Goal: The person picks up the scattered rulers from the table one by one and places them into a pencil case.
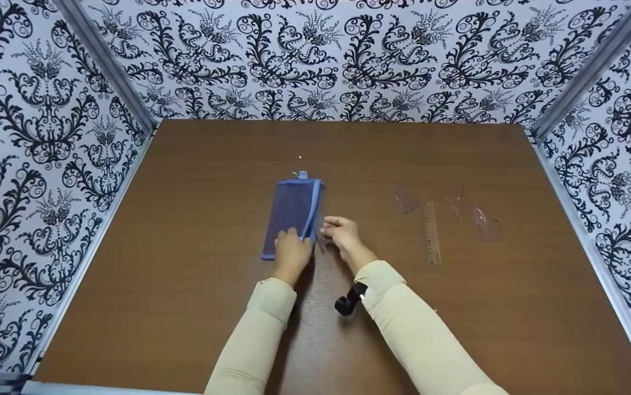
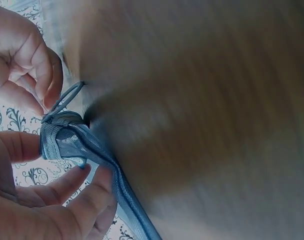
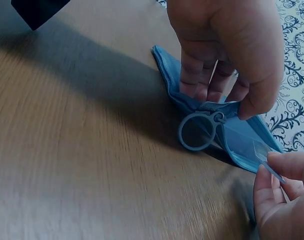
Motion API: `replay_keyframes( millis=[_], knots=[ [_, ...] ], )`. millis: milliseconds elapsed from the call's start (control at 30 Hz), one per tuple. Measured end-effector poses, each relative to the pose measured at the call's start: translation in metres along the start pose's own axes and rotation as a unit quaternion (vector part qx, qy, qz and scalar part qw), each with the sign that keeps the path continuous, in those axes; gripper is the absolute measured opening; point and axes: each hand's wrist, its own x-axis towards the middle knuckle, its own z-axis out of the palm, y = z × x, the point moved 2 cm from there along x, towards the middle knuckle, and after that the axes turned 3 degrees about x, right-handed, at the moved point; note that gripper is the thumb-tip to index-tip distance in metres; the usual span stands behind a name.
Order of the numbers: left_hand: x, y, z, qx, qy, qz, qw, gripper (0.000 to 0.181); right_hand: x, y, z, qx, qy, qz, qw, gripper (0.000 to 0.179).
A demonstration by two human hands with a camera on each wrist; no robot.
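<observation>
A person in two cream sleeves (image 1: 252,340) works with both hands over one blue mesh pouch (image 1: 288,206), which lies near the centre of a brown wooden tabletop (image 1: 183,302), a shade toward 10 o'clock. The left hand (image 1: 292,252), at the pouch's 6 o'clock end, has its grip closed on the fabric, thumb and fingers holding the mouth beside one zip-pull ring (image 3: 181,135). The right hand (image 1: 344,235), at the pouch's 3 to 4 o'clock side, pinches one clear, thin piece (image 3: 273,172) between thumb and fingers at that mouth; how much of it sits inside cannot be told. One small blue tab (image 1: 303,175) marks the pouch's 12 o'clock end. Well apart, toward 3 o'clock, lie four see-through items: one straight ruler (image 1: 431,236), set lengthwise; one rounded piece (image 1: 404,199) at the ruler's 11 o'clock; one faint-edged piece (image 1: 455,204) between its 1 and 2 o'clock, the outline too dim to name; and one pinkish piece (image 1: 484,224) near its 3 o'clock. One black device (image 1: 346,303) shows at the right wrist. Three walls (image 1: 293,44) in black-and-white scrollwork stand at 9, 12 and 3 o'clock.
</observation>
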Motion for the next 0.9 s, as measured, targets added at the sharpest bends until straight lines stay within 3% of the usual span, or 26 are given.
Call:
replay_keyframes(
  millis=[167, 233, 267, 367, 433, 533, 567, 600, 633, 767, 800, 900],
  knots=[
    [0.001, -0.001, 0.000, -0.003, 0.000, 0.000, 1.0000, 0.045, 0.148, 0.135, -0.025, 0.006, -0.021, -0.014, 0.9997, 0.041],
    [0.001, -0.002, 0.000, -0.003, -0.003, -0.002, 1.0000, 0.045, 0.167, 0.153, -0.028, 0.004, -0.028, -0.012, 0.9995, 0.042],
    [0.001, -0.002, 0.000, -0.003, -0.003, -0.002, 1.0000, 0.045, 0.168, 0.153, -0.027, 0.001, -0.030, -0.017, 0.9994, 0.041],
    [0.001, -0.002, 0.000, -0.004, -0.009, -0.005, 0.9999, 0.046, 0.144, 0.130, -0.019, -0.006, -0.024, -0.016, 0.9996, 0.037],
    [0.001, -0.002, 0.000, -0.002, -0.008, -0.003, 1.0000, 0.046, 0.098, 0.088, -0.010, -0.017, -0.015, -0.009, 0.9997, 0.036],
    [0.001, -0.001, 0.001, 0.002, -0.003, 0.001, 1.0000, 0.045, 0.054, 0.048, 0.002, -0.033, -0.006, -0.004, 0.9994, 0.037],
    [0.001, -0.001, 0.001, 0.005, -0.001, 0.002, 1.0000, 0.045, 0.047, 0.041, 0.003, -0.028, -0.012, -0.008, 0.9995, 0.035],
    [0.002, -0.001, 0.001, 0.008, 0.000, 0.003, 1.0000, 0.045, 0.027, 0.023, 0.007, -0.033, -0.011, -0.002, 0.9994, 0.035],
    [0.002, -0.001, 0.001, 0.009, 0.001, 0.004, 0.9999, 0.045, 0.038, 0.031, 0.007, -0.022, -0.021, -0.010, 0.9995, 0.033],
    [0.002, -0.002, 0.001, 0.012, 0.003, 0.006, 0.9999, 0.045, 0.028, 0.020, 0.010, -0.018, -0.021, 0.001, 0.9996, 0.032],
    [0.002, -0.002, 0.001, 0.011, 0.004, 0.007, 0.9999, 0.045, 0.017, 0.010, 0.012, -0.021, -0.020, 0.008, 0.9995, 0.034],
    [0.002, -0.002, 0.000, 0.009, 0.006, 0.008, 0.9999, 0.044, 0.045, 0.037, 0.009, -0.018, -0.022, 0.010, 0.9995, 0.036]
  ],
)
